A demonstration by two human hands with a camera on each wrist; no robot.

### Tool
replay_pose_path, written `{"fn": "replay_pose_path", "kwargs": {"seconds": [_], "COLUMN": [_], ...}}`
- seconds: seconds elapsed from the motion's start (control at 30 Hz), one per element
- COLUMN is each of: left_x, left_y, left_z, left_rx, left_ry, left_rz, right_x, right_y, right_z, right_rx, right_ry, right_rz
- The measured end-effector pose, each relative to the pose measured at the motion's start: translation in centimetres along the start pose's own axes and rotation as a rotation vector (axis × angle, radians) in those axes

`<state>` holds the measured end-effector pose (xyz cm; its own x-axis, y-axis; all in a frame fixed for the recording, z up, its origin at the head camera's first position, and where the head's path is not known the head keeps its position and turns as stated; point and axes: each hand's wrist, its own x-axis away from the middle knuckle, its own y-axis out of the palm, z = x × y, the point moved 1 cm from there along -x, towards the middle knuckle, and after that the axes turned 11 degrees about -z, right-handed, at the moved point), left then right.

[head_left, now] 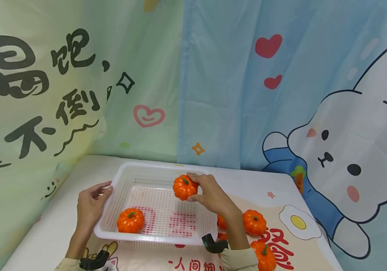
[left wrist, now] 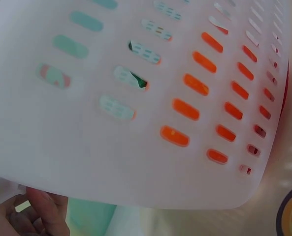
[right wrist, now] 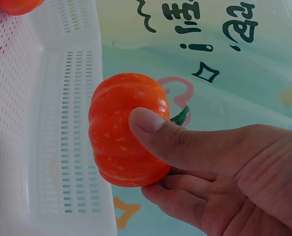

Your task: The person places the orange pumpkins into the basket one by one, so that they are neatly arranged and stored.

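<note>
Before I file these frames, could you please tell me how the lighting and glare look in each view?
Head view: fairly even light, small glints on the pumpkin in the right hand; left wrist view: dimmer, with the near wall of the basket greyish and shaded; right wrist view: pale highlights on the held pumpkin's glossy skin.

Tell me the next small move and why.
Probably lower the right hand to set the held pumpkin in the basket: it appears raised over the basket, a second pumpkin sits inside, and the left hand grips the basket.
</note>
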<state>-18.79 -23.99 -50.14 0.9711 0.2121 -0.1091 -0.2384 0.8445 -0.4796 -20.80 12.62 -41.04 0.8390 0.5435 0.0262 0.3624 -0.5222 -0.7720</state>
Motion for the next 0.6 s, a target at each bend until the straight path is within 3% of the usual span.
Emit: {"fn": "replay_pose_path", "kwargs": {"seconds": [0.33, 0.6], "left_x": [-0.1, -0.1], "left_y": [-0.2, -0.1], "left_z": [0.1, 0.1], "left_rx": [0.004, -0.003], "left_ry": [0.008, -0.001], "left_rz": [0.005, 0.005], "right_x": [-1.5, -2.3], "right_y": [0.7, 1.5], "right_z": [-0.9, -1.7], "right_rx": [-0.010, -0.034], "right_ry": [-0.055, -0.050], "right_rz": [-0.046, -0.063]}}
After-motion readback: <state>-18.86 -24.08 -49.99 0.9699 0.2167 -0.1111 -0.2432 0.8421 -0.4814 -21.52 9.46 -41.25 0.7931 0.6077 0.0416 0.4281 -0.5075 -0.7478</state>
